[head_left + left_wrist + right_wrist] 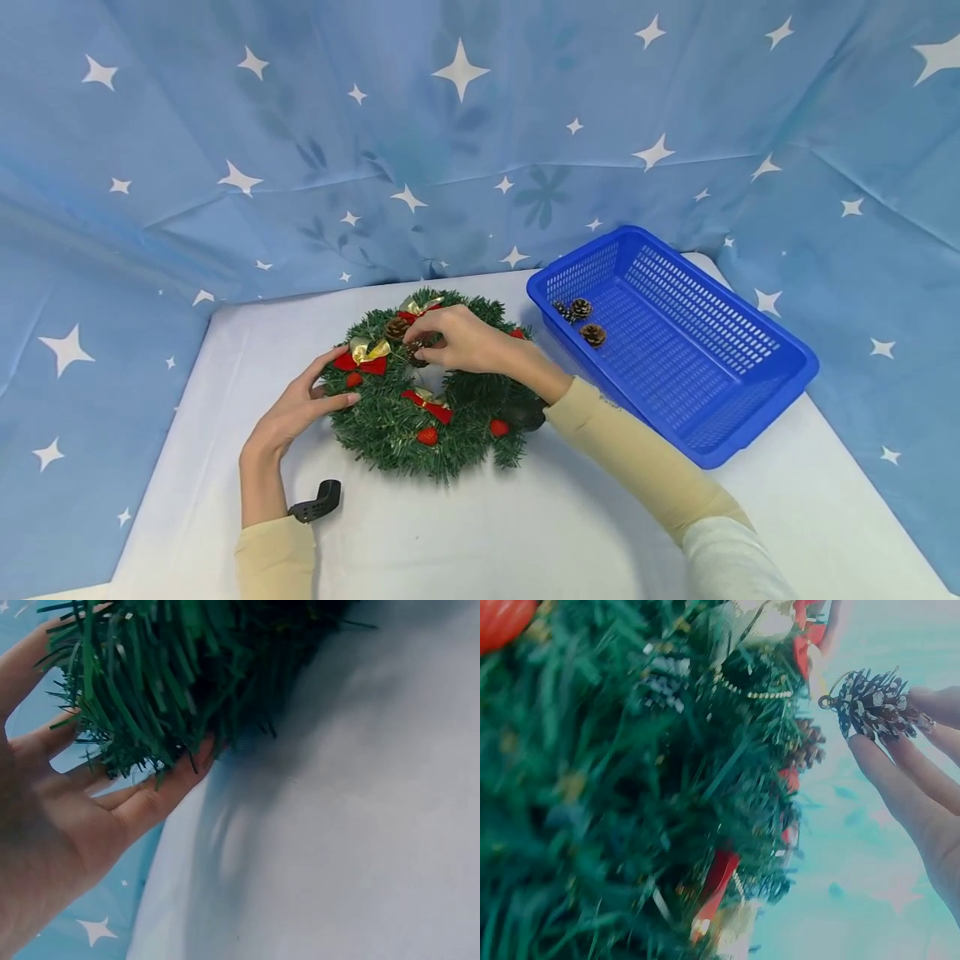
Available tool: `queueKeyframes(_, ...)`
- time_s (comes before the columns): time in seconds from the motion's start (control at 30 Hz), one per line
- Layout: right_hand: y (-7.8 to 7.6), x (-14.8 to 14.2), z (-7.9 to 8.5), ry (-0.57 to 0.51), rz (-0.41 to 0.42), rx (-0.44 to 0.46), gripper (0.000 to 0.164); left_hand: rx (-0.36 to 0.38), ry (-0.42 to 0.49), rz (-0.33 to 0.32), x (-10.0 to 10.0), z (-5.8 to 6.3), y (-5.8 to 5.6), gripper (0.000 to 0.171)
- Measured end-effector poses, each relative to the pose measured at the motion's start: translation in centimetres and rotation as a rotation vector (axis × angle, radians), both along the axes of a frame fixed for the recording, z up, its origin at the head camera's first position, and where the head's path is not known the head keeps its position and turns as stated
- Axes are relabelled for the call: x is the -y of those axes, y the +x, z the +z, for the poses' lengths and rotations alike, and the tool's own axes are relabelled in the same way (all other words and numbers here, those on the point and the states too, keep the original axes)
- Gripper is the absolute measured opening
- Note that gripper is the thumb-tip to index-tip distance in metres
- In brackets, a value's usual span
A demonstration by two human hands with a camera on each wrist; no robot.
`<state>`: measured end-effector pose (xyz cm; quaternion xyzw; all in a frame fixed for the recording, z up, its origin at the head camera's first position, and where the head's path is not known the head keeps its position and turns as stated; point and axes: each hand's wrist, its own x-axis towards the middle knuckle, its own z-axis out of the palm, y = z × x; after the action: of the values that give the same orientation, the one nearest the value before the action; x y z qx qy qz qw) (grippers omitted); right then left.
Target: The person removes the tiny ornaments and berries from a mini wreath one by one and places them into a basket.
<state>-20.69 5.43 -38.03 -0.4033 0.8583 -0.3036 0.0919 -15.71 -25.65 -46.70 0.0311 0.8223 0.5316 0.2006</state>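
A green wreath with red bows, gold ribbons and red berries lies on the white table. My left hand grips its left edge, thumb and fingers spread around the foliage; the left wrist view shows the palm of this hand beside the needles. Over the middle of the wreath, my right hand pinches a pine cone between thumb and fingers. This cone has pale-tipped scales and a small metal eyelet at one end. Another pine cone sits among the needles near a red bow with gold ribbon.
To the right stands a blue plastic basket with perforated sides, several pine cones in its left corner. Star-printed blue cloth hangs behind and along both sides. A black wrist camera juts from the left forearm.
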Motion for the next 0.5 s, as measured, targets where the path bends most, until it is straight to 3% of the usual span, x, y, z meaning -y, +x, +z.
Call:
queueKeyframes(0.3, -0.4, -1.9, -0.1, -0.026, -0.057, 0.012, 0.029, -0.02, 0.019, 0.002, 0.1, -0.1, 0.1, 0.087)
queueKeyframes(0.5, -0.5, -3.1, -0.4, -0.065, -0.097, 0.088, 0.029, -0.01, 0.038, 0.013, 0.0, -0.2, 0.3, 0.087)
